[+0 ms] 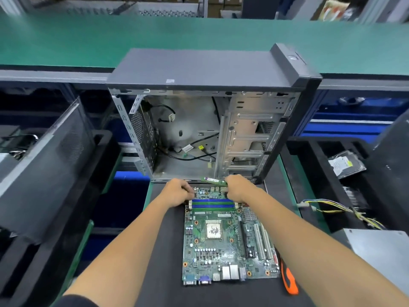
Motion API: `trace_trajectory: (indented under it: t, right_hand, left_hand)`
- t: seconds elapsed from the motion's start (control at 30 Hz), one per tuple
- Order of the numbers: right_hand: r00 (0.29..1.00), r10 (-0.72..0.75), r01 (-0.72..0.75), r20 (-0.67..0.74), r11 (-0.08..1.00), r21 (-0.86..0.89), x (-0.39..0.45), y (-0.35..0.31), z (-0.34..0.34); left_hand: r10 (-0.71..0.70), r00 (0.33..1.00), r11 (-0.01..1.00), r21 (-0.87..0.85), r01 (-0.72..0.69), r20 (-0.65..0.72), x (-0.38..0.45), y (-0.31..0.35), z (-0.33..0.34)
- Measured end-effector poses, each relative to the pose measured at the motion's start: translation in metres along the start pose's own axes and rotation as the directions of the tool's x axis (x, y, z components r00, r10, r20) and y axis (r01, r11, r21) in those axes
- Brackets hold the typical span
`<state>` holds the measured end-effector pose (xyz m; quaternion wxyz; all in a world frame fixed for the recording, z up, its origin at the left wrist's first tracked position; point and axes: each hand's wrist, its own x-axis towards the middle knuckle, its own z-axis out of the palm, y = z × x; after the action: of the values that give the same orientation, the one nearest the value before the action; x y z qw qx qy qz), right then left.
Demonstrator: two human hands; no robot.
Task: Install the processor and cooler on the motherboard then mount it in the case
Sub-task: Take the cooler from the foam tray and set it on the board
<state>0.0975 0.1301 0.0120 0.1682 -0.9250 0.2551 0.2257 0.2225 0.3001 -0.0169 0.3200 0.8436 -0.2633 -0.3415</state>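
Straight ahead, the open case [199, 120] standing on its side at the far end of the black mat [163, 273], loose cables [194, 151] trailing across its floor where the board must later sit. Nearer, flat on the mat, the motherboard [228, 244], processor [213, 229] already seated in the socket, no cooler anywhere on it yet. At the board's far edge, the left hand [177, 192] with fingers curled down onto the end of the memory slots [213, 204], apparently pressing a latch; whether pinching anything, impossible to tell. Opposite, the right hand [238, 188] clamped on a green memory stick [214, 180], held just above and beyond the slots. Likely trouble from here: the stick going in skewed or reversed against the slot key, forced down with a latch half shut, bending contacts or flexing the board. Also a forearm brushing the bare processor top while reaching across. Round about: an orange-handled screwdriver [288, 282] just beside the board's right edge, easy to knock; a bundle of yellow and black power leads [340, 211] off to the right; a bagged hard drive [345, 165] in the right-hand tray. In the way of mounting later, mainly those case cables.
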Motion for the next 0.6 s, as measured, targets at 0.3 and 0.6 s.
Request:
trace_trajectory:
  t: [0.3, 0.6]
  right_hand:
    - [1.000, 0.021, -0.020, 0.022, 0.999, -0.025, -0.003, 0.005, 0.000]
    - [0.999, 0.037, -0.038, -0.025, 0.999, -0.026, -0.015, 0.019, 0.008]
  left_hand:
    - [-0.040, 0.997, 0.998, 0.044, 0.043, -0.070, -0.001, 0.004, 0.005]
    - [-0.141, 0.982, 0.985, -0.113, 0.128, -0.123, -0.010, -0.004, 0.007]
